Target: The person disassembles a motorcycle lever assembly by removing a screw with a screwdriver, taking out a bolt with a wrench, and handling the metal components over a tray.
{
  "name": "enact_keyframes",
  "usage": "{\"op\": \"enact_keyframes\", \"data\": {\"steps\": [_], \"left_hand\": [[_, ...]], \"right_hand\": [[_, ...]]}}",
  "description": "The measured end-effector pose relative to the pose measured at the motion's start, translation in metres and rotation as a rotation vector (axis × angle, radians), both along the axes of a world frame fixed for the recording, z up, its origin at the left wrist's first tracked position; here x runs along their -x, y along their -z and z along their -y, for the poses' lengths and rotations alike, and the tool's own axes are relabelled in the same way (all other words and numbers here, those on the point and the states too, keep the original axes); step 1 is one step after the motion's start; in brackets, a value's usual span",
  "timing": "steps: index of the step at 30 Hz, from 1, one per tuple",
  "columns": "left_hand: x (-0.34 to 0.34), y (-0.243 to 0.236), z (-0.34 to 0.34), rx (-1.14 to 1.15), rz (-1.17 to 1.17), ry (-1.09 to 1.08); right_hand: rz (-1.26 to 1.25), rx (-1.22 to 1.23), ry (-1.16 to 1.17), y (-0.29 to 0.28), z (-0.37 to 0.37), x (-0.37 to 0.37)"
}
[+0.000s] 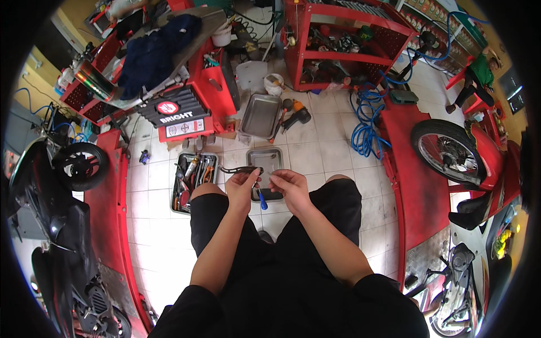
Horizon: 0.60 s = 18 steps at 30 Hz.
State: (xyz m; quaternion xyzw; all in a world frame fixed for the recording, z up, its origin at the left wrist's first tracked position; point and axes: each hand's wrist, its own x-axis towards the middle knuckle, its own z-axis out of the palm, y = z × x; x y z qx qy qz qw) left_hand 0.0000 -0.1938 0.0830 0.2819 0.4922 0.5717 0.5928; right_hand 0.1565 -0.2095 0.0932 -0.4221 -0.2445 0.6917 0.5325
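Clock read from the two hands; noon is straight ahead of the person.

- Centre: dark curved part [241,169], up at the left hand's fingertips, free end toward nine o'clock. Left hand [241,190] pinches it between thumb and fingers. Right hand [290,190] close by at three, thumb and fingertips drawn together; cannot tell whether something small sits between them.
- Blue-handled screwdriver [263,201] at six, just below the fingertips; held or lying, I cannot tell.
- Risks, my judgement: a fingertip pinch on a slim part could let it twist and drop, worse if greasy. Anything tiny in the right fingers could slip, bounce off the small grey tray [275,153] below and skitter over the tiles. At nine, the crowded tool tray [212,159] could swallow a dropped piece.
- Writing: between ten and eleven, a black drawer front [202,107] carries pale block capitals under a round red-and-white emblem [168,107]; beneath, a white label [185,127] with small round symbols. Between one and two, shelved bottles [431,10] wear labels too small to read.
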Motion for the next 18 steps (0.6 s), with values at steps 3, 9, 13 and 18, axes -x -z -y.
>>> {"op": "enact_keyframes", "data": {"steps": [3, 9, 13, 18], "left_hand": [[0.001, 0.014, -0.006, 0.093, -0.150, -0.051], [0.005, 0.027, -0.032, 0.040, -0.049, -0.011], [0.007, 0.028, -0.038, 0.074, -0.069, -0.003], [0.001, 0.027, -0.044, 0.065, -0.154, 0.045]], "right_hand": [[0.169, -0.002, -0.123, 0.019, -0.014, 0.000], [0.147, -0.006, -0.034, 0.024, -0.045, 0.009], [0.294, -0.037, -0.105, 0.023, -0.046, 0.012], [0.331, -0.011, -0.079, 0.028, -0.051, 0.006]]}}
